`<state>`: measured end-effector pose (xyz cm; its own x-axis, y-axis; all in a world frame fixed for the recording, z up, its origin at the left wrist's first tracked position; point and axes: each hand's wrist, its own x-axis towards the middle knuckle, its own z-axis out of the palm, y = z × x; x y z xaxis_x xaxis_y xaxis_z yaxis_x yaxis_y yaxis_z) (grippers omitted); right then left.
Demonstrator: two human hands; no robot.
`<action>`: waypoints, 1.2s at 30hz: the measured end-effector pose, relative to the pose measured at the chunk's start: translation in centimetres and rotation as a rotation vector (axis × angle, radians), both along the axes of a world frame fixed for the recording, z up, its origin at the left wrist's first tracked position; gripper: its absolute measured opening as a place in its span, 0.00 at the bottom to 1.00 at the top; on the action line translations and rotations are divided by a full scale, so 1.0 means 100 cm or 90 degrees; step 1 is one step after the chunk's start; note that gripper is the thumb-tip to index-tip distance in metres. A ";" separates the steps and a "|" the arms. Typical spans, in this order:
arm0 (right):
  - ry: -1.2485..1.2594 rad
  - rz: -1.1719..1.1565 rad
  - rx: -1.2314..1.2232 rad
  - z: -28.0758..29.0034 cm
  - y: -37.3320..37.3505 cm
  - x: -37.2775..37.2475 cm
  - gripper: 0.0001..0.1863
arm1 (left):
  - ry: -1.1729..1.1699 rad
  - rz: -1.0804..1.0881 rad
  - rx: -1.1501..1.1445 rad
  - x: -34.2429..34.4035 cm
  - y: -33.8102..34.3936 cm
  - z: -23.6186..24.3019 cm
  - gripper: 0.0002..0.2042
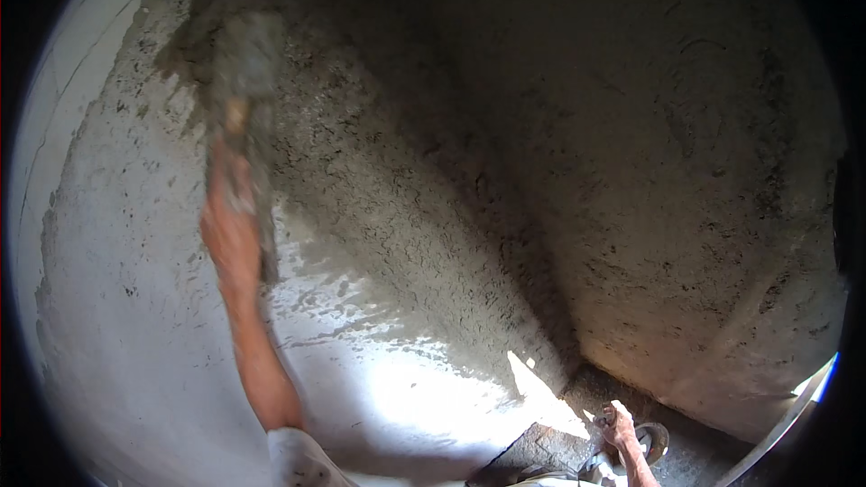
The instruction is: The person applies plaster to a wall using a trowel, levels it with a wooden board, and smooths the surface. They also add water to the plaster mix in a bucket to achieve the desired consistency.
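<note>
My left hand (232, 234) reaches up along the wall with its fingers wrapped round a long plastering trowel (248, 59). The trowel is smeared by motion; a tan part shows just above the fingers, and its blade lies against or close to the wet grey plaster (379, 189). Low on the right, my right hand (619, 424) is held with its fingers loosely bent and apart, with nothing visible in them. Beside it, partly behind the wrist, is a round-rimmed object (657, 442) whose kind I cannot make out.
Pale, speckled wall surface (135, 243) borders the wet plaster on the left. A darker plastered wall (686, 171) meets it at a corner on the right. Bright sunlight (433, 397) falls on the lower wall. Dark floor (699, 428) shows at the corner's foot.
</note>
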<state>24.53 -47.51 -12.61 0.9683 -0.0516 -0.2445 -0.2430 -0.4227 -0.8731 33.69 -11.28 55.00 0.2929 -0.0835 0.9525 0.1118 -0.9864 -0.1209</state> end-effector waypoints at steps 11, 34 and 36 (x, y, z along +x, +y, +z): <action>-0.059 0.051 0.065 0.025 0.040 0.025 0.23 | 0.084 -0.037 0.096 0.123 -0.083 -0.021 0.26; -0.440 0.093 0.120 0.258 0.109 -0.050 0.48 | 0.514 -0.693 -0.838 -0.059 -0.114 -0.449 0.34; -0.543 0.054 0.044 0.267 0.135 -0.047 0.48 | 0.532 -0.832 -0.975 -0.045 -0.113 -0.418 0.30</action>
